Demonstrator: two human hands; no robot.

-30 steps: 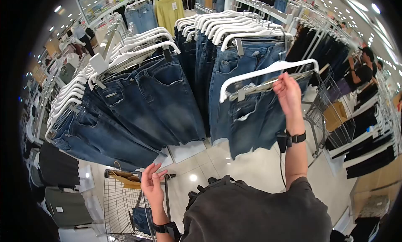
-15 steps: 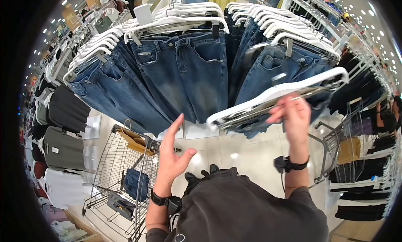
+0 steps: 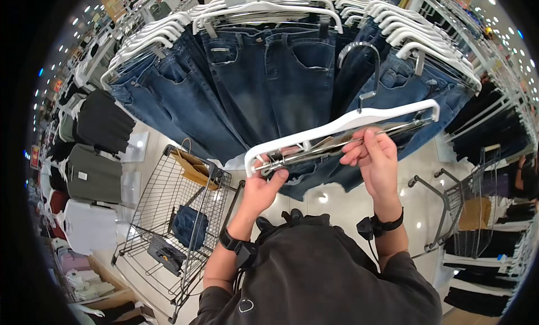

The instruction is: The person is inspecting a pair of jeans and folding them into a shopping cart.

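A white hanger (image 3: 348, 120) with a metal hook and a metal clip bar is held tilted in front of my body, its right end higher. Dark blue jeans (image 3: 314, 179) hang from it, partly hidden by the hanger and my hands. My left hand (image 3: 261, 193) is closed round the left end, thumb by the metal clip (image 3: 275, 165) and the other fingers mostly out of sight. Right of the middle, my right hand (image 3: 375, 156) pinches the metal bar between thumb and fingers.
Jeans (image 3: 269, 83) on white hangers fill the rack ahead. A shopping cart (image 3: 163, 184) with a folded denim item (image 3: 190, 226) and a brown paper bag (image 3: 193, 167) stands at left. Another cart (image 3: 449, 207) is at right, with clothes racks on both sides.
My left hand has gone from open and apart to gripping the hanger's left end. The hanger has shifted left and its hook now stands up clearly. The view has turned slightly.
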